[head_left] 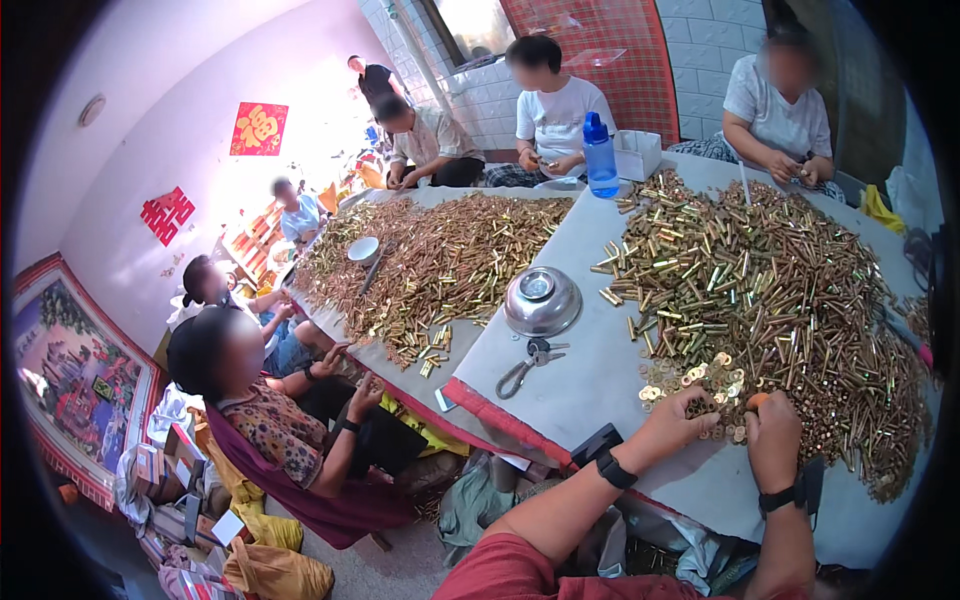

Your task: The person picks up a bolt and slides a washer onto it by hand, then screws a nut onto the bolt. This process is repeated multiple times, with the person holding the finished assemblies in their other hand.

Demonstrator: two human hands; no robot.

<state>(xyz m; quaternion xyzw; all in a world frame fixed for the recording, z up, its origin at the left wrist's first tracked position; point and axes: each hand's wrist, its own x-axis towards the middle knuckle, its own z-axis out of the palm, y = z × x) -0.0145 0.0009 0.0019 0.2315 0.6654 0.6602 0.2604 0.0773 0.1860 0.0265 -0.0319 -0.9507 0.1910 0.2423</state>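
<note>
My left hand [674, 424] reaches over the near edge of the pile, its fingers bent together among shiny gold-coloured washers [722, 376]. Whatever it may pinch is too small to make out. Just to its right, my right hand [774, 446] is closed, with something round and orange [757, 401] at its fingertips. I cannot tell whether the orange part is held or worn on a finger. Beyond both hands spreads a large heap of brass-coloured metal sleeves [775, 285], with small rings along its near side. Both wrists carry dark bands.
Left of the heap, an upturned steel bowl [542, 302] and keys on a carabiner [528, 368] lie on the grey-covered table [590, 385]. A blue bottle [600, 158] and white box [637, 156] stand behind. Another sleeve heap [440, 255] covers the adjoining table. Several people sit around.
</note>
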